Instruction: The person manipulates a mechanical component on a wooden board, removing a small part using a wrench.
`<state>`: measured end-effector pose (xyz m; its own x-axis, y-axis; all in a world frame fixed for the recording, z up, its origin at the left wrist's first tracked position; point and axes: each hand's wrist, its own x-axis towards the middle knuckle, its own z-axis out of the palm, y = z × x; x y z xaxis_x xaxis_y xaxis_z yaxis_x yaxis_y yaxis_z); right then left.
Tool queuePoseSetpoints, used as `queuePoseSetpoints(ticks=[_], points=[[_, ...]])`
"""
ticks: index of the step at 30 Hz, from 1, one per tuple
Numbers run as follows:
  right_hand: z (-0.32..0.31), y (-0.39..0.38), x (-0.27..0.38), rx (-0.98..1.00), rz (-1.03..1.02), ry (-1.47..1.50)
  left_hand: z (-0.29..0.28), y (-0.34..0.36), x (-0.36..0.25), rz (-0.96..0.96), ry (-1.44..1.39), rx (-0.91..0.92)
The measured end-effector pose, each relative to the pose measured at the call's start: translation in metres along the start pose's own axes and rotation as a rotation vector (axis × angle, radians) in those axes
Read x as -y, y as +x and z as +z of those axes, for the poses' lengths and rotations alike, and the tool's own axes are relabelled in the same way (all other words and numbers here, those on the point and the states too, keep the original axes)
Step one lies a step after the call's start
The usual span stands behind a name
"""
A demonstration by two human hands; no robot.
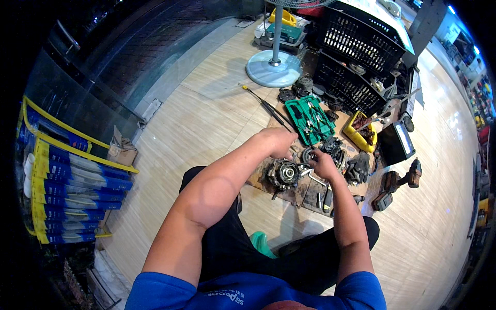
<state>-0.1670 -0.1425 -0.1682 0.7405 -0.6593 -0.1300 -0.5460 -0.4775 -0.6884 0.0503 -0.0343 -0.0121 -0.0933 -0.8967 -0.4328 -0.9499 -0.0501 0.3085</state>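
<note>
Now, the round metal housing lies on the stained cardboard, before the person's knees. Just to its right and beyond it is a grey ring. The right hand has its fingers on this ring; whether they are clenched around it, I cannot tell. The left hand is just beyond the housing, its fingers bent; I cannot tell if they grasp something.

Farther beyond the housing lies an open green tool case, and a long black rod is to the left of this case. To the right of the housing are dark gloves, and more far a cordless drill. Well beyond the housing stand a pale fan base and black crates.
</note>
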Motion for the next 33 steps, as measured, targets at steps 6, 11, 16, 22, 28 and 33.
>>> queuePoseSetpoints(ticks=[6, 11, 16, 22, 28, 33], points=[[0.01, 0.004, -0.007, -0.08, -0.023, -0.075, 0.001, 0.0, 0.0, -0.002, -0.009, -0.008], [0.022, 0.01, -0.019, -0.122, 0.03, -0.014, 0.002, 0.001, 0.0, 0.0, -0.013, -0.008], [0.026, 0.011, -0.025, -0.148, 0.053, 0.026, 0.002, 0.001, 0.0, -0.003, -0.009, 0.0], [0.024, 0.01, -0.027, -0.151, 0.07, 0.032, 0.0, 0.001, -0.002, -0.003, 0.001, 0.011], [0.015, 0.004, 0.006, -0.032, 0.307, 0.465, 0.001, -0.002, -0.001, -0.022, 0.012, 0.014], [0.028, 0.004, -0.008, 0.013, 0.328, 0.594, 0.002, 0.003, 0.0, -0.013, 0.023, 0.012]])
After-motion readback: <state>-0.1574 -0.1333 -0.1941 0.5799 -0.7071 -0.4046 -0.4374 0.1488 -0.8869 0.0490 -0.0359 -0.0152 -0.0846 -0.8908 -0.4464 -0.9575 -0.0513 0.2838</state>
